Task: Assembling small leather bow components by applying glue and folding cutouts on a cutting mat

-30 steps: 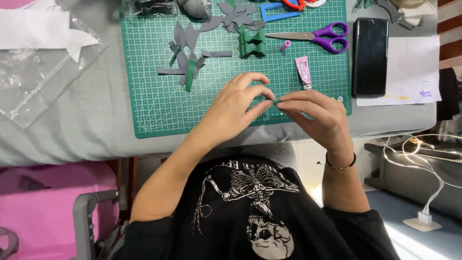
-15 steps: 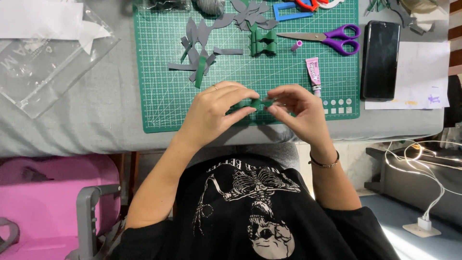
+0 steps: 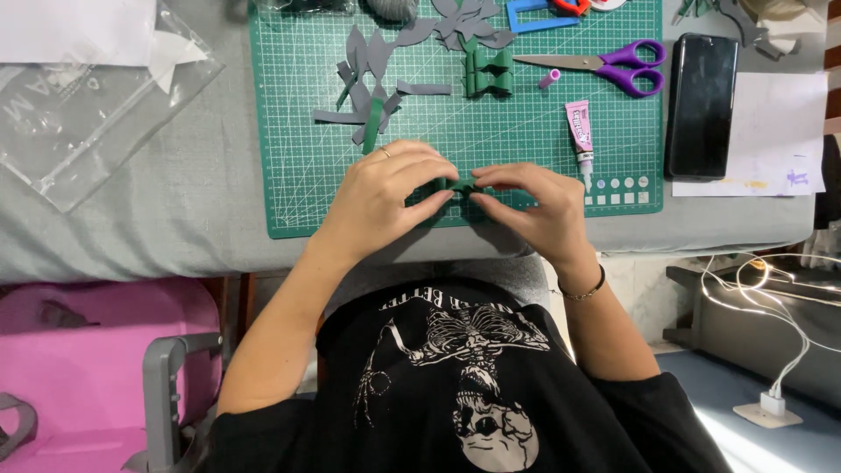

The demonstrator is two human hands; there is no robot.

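Both hands, left hand (image 3: 381,194) and right hand (image 3: 536,210), meet fingertip-to-fingertip, seemingly pinching.

Green gridded cutting mat (image 3: 298,175) (white lines), purple-handled scissors (image 3: 613,66), pink glue tube (image 3: 579,130), black phone (image 3: 701,105).

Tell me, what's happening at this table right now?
A person is working with paper at a green cutting mat. Both hands meet over its near edge: the left hand and right hand pinch a small folded green paper piece between their fingertips. Farther up the mat lie grey and green paper cutouts, a finished green paper bow, purple scissors and a small pink glue tube. A black phone lies beside the mat.
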